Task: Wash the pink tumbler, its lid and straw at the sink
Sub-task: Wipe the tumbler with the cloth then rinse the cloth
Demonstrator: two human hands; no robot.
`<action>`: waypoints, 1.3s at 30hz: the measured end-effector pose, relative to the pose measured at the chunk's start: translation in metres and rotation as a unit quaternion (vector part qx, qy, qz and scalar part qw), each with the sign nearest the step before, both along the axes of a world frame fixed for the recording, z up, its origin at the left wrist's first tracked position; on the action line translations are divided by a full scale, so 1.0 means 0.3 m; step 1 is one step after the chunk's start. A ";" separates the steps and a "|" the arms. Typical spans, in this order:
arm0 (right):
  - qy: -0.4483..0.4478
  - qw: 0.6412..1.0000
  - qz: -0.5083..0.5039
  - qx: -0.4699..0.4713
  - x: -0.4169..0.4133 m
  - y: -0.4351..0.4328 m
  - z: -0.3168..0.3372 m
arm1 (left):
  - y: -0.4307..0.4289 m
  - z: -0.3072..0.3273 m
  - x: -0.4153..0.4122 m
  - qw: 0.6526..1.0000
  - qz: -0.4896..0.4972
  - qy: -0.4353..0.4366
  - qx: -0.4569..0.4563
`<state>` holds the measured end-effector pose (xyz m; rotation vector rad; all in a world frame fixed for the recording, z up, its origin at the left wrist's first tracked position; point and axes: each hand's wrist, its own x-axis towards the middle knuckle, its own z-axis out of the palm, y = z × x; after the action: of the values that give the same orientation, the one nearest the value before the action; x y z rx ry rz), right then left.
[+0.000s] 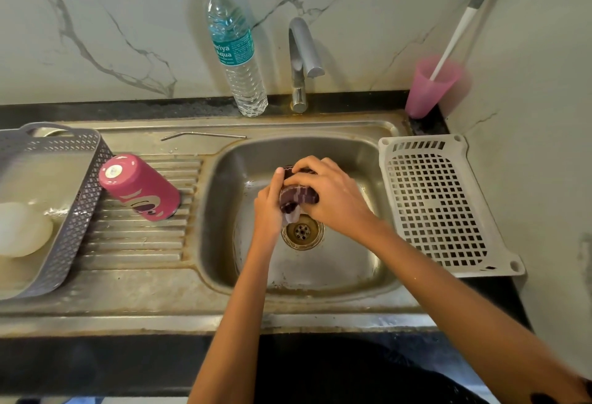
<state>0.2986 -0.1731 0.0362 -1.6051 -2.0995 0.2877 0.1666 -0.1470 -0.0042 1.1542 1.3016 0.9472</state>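
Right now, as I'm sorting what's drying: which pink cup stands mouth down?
The pink tumbler with the bear face, on the ribbed drainboard; the plain pink cup in the back corner stands mouth up.

Home kitchen, steel sink (224, 160) with drainboard, tap (302, 60), marble-look backsplash (112, 19)

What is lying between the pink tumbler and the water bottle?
The metal straw lies there on the steel ledge, between the pink tumbler and the water bottle, in the head view.
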 end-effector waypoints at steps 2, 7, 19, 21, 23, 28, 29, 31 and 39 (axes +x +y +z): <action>0.038 0.999 -0.034 -0.015 -0.005 0.020 -0.005 | 0.002 0.012 -0.003 0.998 0.038 -0.046 -0.032; 0.176 0.978 -0.075 -0.084 -0.010 0.068 -0.016 | -0.013 0.006 -0.017 0.993 0.044 -0.104 -0.032; 0.373 0.895 -0.162 -0.187 -0.048 0.020 -0.045 | 0.026 0.001 -0.008 0.896 0.186 -0.385 -0.123; 0.396 0.879 -0.165 -0.207 -0.060 0.001 -0.056 | 0.044 -0.004 -0.004 0.885 0.204 -0.400 -0.121; 0.399 0.874 -0.168 -0.218 -0.074 -0.016 -0.058 | 0.052 0.002 0.001 0.884 0.220 -0.397 -0.115; 0.406 0.857 -0.167 -0.271 -0.100 -0.045 -0.054 | 0.071 0.002 0.007 0.933 0.209 -0.264 -0.129; 0.410 0.849 -0.172 -0.287 -0.101 -0.044 -0.052 | 0.077 -0.008 0.002 0.944 0.198 -0.232 -0.125; 0.436 0.825 -0.185 -0.309 -0.100 -0.042 -0.041 | 0.084 -0.031 -0.010 0.965 0.170 -0.173 -0.097; 0.552 0.744 -0.201 -0.319 -0.096 -0.032 0.019 | 0.087 -0.031 -0.026 0.993 0.078 -0.087 -0.001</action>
<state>0.2700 -0.1828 0.0420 -1.5156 -0.7146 1.4891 0.1587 -0.1210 -0.0134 0.9556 1.2630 1.1348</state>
